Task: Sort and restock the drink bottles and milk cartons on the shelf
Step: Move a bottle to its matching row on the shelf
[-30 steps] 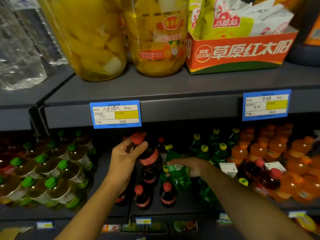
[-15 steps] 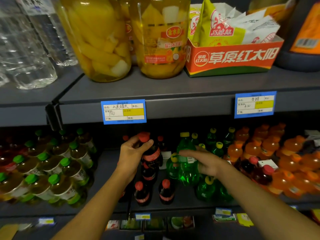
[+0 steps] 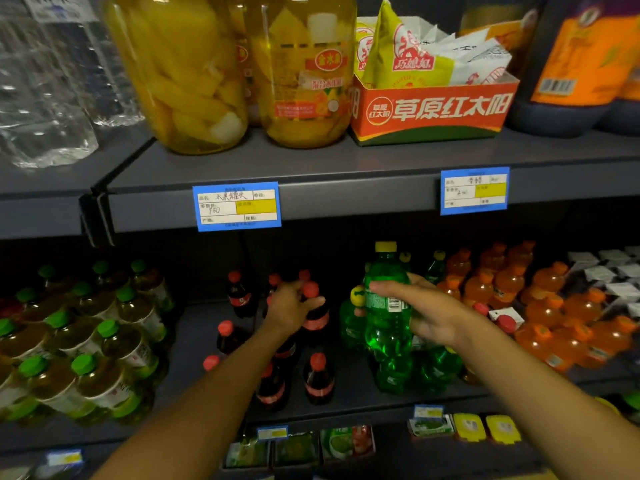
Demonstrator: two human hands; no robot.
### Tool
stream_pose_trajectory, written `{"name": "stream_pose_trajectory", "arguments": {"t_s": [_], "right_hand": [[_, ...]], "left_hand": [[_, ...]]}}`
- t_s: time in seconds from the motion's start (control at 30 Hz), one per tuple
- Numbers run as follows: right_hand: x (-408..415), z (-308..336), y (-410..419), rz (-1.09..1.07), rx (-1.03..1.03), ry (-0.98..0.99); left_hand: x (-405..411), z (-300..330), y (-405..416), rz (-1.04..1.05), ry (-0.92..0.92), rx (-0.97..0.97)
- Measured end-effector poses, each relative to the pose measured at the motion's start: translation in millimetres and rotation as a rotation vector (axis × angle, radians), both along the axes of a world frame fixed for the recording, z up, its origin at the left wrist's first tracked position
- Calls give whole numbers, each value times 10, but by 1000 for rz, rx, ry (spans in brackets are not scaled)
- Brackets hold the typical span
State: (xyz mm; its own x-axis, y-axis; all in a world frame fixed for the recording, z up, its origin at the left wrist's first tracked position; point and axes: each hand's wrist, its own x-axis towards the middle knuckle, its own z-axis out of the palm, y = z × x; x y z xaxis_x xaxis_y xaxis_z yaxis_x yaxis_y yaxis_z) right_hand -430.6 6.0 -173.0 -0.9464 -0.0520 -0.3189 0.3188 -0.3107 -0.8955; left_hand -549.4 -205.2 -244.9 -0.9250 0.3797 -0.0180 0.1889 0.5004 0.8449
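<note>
Head view: both forearms reach into the grey metal shelf (image 3: 207, 327). The left hand (image 3: 289, 308) curls round the neck of a red-capped cola bottle (image 3: 313, 315) standing among others. The right hand (image 3: 426, 311) grips a green soda bottle (image 3: 388, 327) at its label, upright, glossy dimpled plastic with a yellow cap, raised above the green row

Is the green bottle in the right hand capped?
Capped: the green bottle in the right hand has its yellow cap on top.
</note>
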Motion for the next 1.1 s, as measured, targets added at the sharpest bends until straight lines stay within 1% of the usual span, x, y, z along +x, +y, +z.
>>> {"name": "stream_pose_trajectory", "arguments": {"t_s": [0.07, 0.17, 0.27, 0.4, 0.57, 0.7, 0.83, 0.93, 0.97, 1.03, 1.1], "right_hand": [[23, 21, -15, -52, 25, -12], [59, 28, -42, -113, 29, -10], [106, 29, -75, -125, 22, -9], [145, 2, -84, -167, -9, 5], [144, -18, -120, -205, -53, -8], [151, -31, -108, -210, -94, -9], [167, -47, -103, -229, -99, -7], [191, -75, -101, -260, -94, -2], [202, -83, -96, -273, -97, 2], [221, -69, -83, -284, -99, 4], [229, -31, -76, -274, -93, 10]], "left_hand": [[-3, -125, 54, -46, 46, -151], [-14, -324, 132, -65, 35, -234], [-23, -414, 201, -92, 43, -397], [-65, -524, 218, -102, 6, -456], [-88, -635, 185, -148, 8, -495], [-92, -740, 175, -155, -40, -440], [-105, -766, 206, -168, -47, -446], [-139, -713, 220, -187, -97, -475], [-149, -676, 226, -195, -112, -429], [-143, -541, 240, -263, -118, -270], [-96, -387, 256, -432, -79, -162]]}}
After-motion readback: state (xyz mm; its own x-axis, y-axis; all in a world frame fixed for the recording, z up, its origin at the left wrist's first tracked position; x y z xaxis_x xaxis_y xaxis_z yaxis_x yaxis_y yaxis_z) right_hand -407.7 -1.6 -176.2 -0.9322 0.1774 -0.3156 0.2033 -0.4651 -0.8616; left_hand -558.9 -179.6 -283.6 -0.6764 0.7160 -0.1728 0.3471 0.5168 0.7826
